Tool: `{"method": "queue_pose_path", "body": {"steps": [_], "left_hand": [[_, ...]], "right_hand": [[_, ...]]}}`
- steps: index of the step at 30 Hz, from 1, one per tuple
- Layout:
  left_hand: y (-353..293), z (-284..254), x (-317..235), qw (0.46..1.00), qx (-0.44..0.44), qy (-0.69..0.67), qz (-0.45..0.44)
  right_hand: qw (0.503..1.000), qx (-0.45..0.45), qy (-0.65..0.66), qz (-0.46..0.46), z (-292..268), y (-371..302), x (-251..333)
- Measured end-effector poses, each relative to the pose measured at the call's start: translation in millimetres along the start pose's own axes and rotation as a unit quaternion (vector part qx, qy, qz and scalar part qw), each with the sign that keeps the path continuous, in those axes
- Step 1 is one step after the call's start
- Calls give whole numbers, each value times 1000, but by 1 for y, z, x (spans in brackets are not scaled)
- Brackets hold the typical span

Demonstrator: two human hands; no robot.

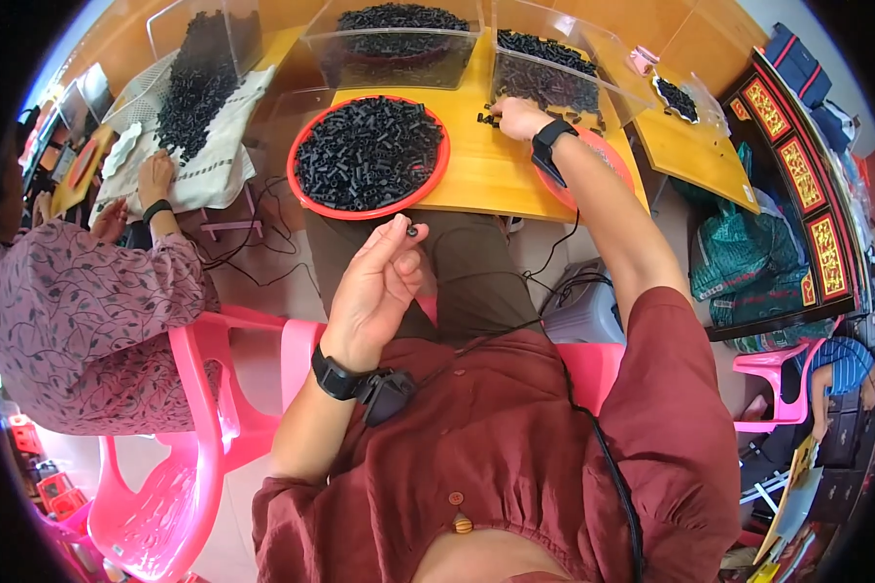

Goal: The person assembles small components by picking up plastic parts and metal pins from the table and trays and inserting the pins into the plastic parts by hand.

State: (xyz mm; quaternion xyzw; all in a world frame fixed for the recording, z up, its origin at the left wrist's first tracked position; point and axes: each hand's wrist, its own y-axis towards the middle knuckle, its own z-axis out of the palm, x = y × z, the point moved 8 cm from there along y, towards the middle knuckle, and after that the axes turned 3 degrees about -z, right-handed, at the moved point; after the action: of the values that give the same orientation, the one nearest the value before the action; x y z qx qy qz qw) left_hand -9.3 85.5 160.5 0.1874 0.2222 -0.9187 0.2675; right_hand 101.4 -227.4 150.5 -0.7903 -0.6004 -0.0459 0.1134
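My left hand (384, 267) is raised in front of my lap, palm turned up. Its thumb and forefinger pinch a small black tube piece (413, 231). Just beyond it, a red round tray (301, 197) heaped with similar black pieces (365, 151) sits at the table's near edge. My right hand (523, 119) reaches forward over the table, its fingertips bent down at a few loose black pieces (488, 118). What those fingertips hold, if anything, is too small to make out. Under my right forearm lies a second red round tray (608, 155), partly covered by the arm.
Clear plastic bins (399, 63) of black pieces line the far side of the yellow table (476, 180). A person in a patterned top (97, 321) works at the left beside a pink chair (199, 418). A cable runs down my front.
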Motion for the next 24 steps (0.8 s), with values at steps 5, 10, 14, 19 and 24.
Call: {"method": "queue_pose_path", "body": {"steps": [5,10,14,19,24], "left_hand": [[1,0,1,1000,4,5,-2],[2,3,7,1000,6,10,-11],[1,1,7,1000,6,7,-9],[1,0,6,1000,5,5,-7],[0,-1,4,1000,6,5,-6]], "right_hand": [[994,-18,108,-25,-9,-14,-6],[991,-97,89,-17,-31,-27,-28],[990,-101,95,-18,-34,-34,-22],[987,-114,102,-40,-25,-33,-4],[989,-119,88,-3,-6,-22,21]]}}
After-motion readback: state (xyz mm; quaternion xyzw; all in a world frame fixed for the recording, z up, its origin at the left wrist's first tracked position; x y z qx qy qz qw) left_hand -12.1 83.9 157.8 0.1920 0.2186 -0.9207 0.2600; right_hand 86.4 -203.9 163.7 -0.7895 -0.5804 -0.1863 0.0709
